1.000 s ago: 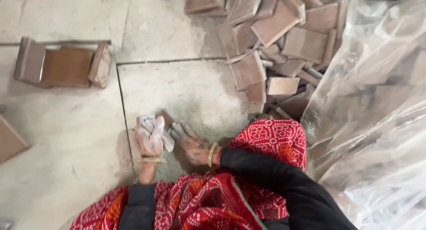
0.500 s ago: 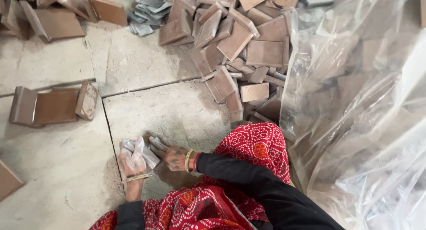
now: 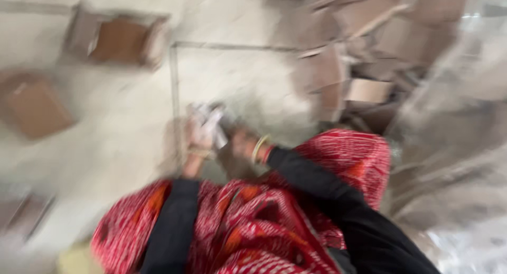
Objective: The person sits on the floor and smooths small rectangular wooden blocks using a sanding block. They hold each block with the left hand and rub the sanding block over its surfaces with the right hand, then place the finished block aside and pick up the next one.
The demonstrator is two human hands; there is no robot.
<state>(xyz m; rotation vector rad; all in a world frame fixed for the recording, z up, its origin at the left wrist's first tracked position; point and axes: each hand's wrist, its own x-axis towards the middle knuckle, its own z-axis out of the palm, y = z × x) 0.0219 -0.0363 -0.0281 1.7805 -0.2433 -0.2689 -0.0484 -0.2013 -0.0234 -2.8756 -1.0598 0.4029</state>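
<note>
small pale bundle (image 3: 208,123) is low over the grey floor (image 3: 121,121), just left of a heap of brown cardboard pieces (image 3: 343,78). left hand (image 3: 196,142) seems wrapped round it, right hand (image 3: 240,144) touching. way too blurry to tell finger spread.

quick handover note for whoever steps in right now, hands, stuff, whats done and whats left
The picture is motion-blurred, so detail is limited.
Left hand: closed on a small pale bundle, low over the floor.
Right hand: beside the bundle, at its right edge; whether it grips it cannot be told.
Nearby: a heap of brown flat pieces up right, a small group of brown pieces up left, one more brown piece at far left, and clear plastic sheeting on the right.
Done: the bundle is in hand.
Left: the brown pieces lie untouched on the floor.
</note>
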